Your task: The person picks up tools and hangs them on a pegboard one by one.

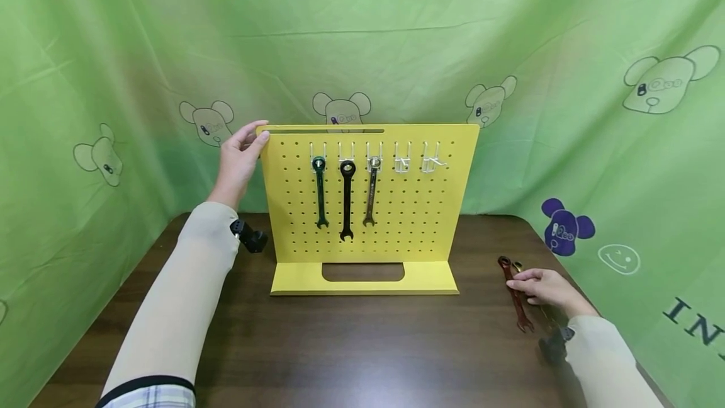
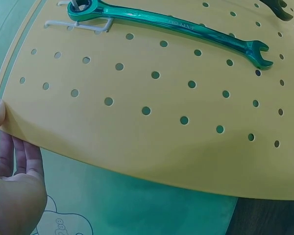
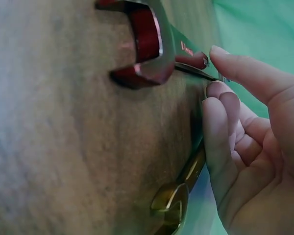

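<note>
A green curtain (image 1: 396,49) with printed bear heads (image 1: 561,232) surrounds the dark brown tabletop (image 1: 362,345). At the left, the left hand (image 1: 236,161) grips the upper left corner of the yellow pegboard (image 1: 408,235): the thumb lies on the front face, and the fingers go behind the edge. The pegboard stands upright on the tabletop. From its white hooks (image 1: 403,165) hang first the green wrench (image 1: 320,197), then the black wrench (image 1: 347,203), then the grey wrench (image 1: 370,197), all with the ring end up and the open end down. The long axis of the green one is nearly vertical, its lower end slightly to the right; the black one hangs almost straight; the grey one has its lower end slightly to the left.

At the far right of the tabletop, the right hand (image 1: 546,289) pinches the red wrench (image 1: 518,307) by its handle. Its ring end points to the back and its open end toward the person, so the long axis runs slantwise, from back left to front right. I cannot tell whether it is lifted. Just beside it is the gold wrench (image 3: 193,169), partly hidden by this hand in the head view. The two hands are well apart.
</note>
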`<move>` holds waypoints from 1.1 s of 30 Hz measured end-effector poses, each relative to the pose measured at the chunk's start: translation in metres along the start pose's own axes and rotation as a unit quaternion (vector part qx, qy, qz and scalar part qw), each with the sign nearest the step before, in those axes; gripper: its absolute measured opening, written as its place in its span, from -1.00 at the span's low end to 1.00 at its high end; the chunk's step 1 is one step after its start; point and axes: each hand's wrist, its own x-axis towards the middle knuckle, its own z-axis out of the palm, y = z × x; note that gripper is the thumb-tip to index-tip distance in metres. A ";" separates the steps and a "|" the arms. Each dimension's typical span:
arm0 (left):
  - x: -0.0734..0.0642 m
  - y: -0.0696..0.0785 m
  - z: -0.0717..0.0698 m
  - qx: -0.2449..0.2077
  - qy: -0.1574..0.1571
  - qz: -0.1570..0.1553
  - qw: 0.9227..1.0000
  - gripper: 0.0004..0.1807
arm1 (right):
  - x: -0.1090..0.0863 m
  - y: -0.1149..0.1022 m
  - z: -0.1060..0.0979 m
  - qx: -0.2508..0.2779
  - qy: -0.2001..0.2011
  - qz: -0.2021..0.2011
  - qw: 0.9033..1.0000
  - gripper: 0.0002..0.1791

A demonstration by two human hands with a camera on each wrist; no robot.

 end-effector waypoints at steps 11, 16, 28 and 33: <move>-0.001 0.001 -0.003 -0.004 0.000 -0.009 1.000 -0.61 | 0.004 -0.002 0.000 -0.031 -0.010 0.007 0.999 -0.62; 0.001 0.001 -0.002 -0.005 -0.001 -0.007 1.000 -0.61 | 0.006 -0.001 0.000 -0.033 -0.002 0.021 0.999 -0.65; 0.002 -0.001 -0.001 -0.009 0.002 -0.004 1.000 -0.63 | 0.005 -0.001 0.002 -0.020 -0.004 0.027 0.999 -0.59; 0.002 -0.002 -0.002 -0.008 0.000 -0.006 1.000 -0.62 | 0.005 -0.001 0.002 0.001 -0.009 0.029 1.000 -0.64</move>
